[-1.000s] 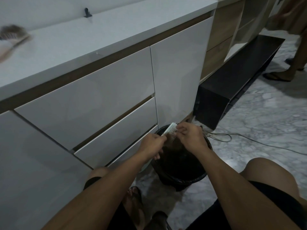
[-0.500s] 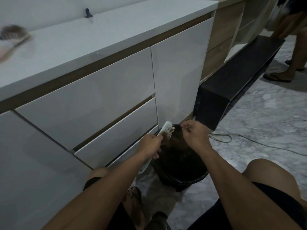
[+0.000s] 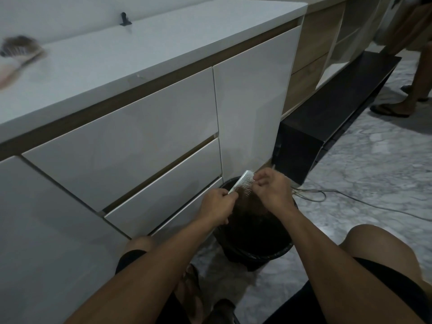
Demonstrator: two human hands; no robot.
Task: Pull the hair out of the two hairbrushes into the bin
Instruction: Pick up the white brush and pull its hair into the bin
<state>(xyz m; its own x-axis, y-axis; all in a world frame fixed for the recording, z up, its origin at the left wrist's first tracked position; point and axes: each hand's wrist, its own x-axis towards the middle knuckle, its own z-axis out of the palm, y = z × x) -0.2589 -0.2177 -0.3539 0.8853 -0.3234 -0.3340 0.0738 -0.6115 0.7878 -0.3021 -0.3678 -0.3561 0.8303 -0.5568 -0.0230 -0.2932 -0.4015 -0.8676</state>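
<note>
Over the black bin, which stands on the floor against the foot of the white drawer unit, both hands work on a white hairbrush. The left hand is curled tight around the handle and tilts the head up and away, bristles turned toward the other hand, probably so that whatever comes free drops straight into the bin. The right hand sits at the bristles with its fingertips pinched narrow, apparently on a tuft of hair; the strands themselves are too fine and dark to make out. A brownish mass lies inside the bin below the hands, likely hair, though I cannot be sure. Well apart from the bin, up on the drawer unit's white top at its far left end, the second hairbrush lies blurred, a dark clump filling its bristles, so it looks not yet cleaned.
</note>
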